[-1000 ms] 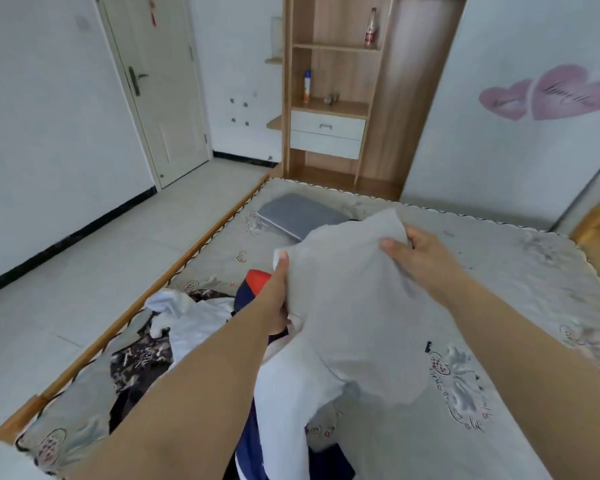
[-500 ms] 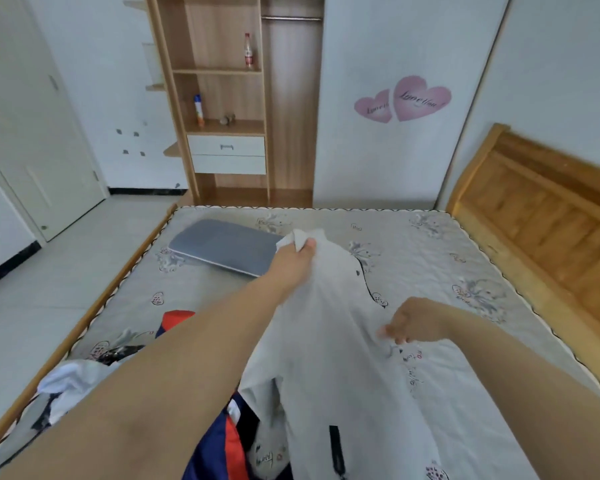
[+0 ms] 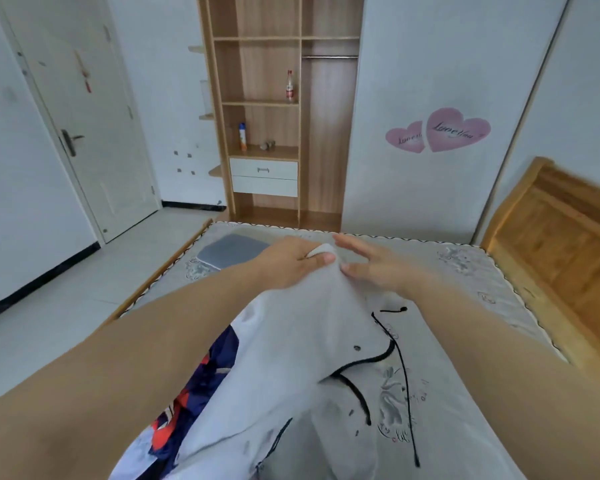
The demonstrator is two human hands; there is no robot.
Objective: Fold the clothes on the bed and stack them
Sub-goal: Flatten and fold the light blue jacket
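White walls [image 3: 430, 64] surround a pale tiled floor [image 3: 84, 292]. A cream door [image 3: 84, 116] stands left, a wooden shelf unit [image 3: 267, 109] with two white drawers [image 3: 264, 177] centre, pink heart stickers [image 3: 439, 132] beside it, a wooden headboard [image 3: 565, 237] right.

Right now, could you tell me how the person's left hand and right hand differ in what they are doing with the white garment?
The left hand is closed, pinching a bunched end of the white garment between thumb and fingers; the right hand is open, fingers spread, only its thumb against the cloth. The left hand comes in from the garment's left, the right hand from its right. Both are bare and reach out over the bed.
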